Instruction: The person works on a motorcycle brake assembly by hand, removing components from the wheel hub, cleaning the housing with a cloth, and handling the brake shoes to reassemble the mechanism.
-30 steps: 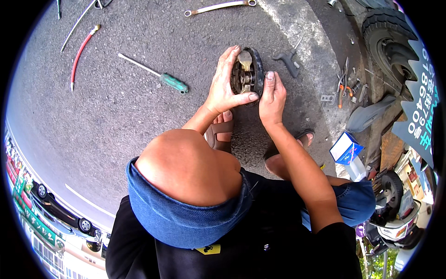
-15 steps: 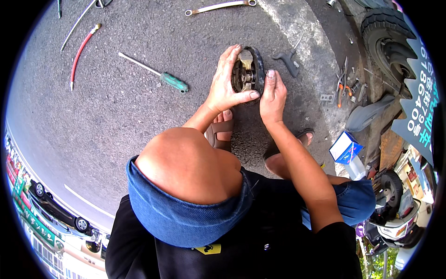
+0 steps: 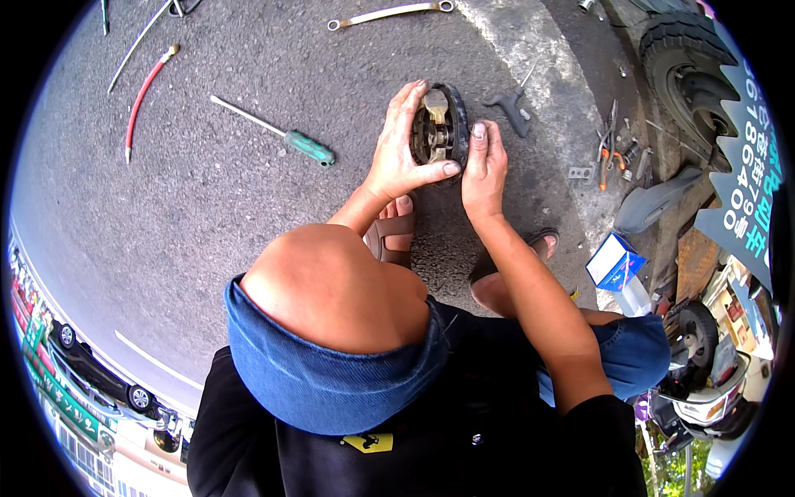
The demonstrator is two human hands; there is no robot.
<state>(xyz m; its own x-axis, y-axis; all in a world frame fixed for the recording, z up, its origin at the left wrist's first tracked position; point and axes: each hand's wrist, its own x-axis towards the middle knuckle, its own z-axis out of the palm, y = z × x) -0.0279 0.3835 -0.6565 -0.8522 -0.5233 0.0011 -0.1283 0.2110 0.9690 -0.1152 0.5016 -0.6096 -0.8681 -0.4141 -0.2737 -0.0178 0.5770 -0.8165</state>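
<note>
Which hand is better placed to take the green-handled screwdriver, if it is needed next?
Probably the left hand: it is nearer to the screwdriver, which lies left of the round part. However, this hand grips the part between thumb and fingers, so the right hand would likely need to support it.

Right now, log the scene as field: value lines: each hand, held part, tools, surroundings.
left hand: holding the round part, thumb at its lower edge
right hand: at the part's right side, thumb upward; grip unclear
round part: dark rim, metal pieces inside, open face tilted leftward
tools left: screwdriver, green handle; red hose farther left
tools ahead: double-ended wrench
tools right: T-handle tool; orange-handled pliers
surroundings: asphalt; tire and blue-and-white box, right
</note>
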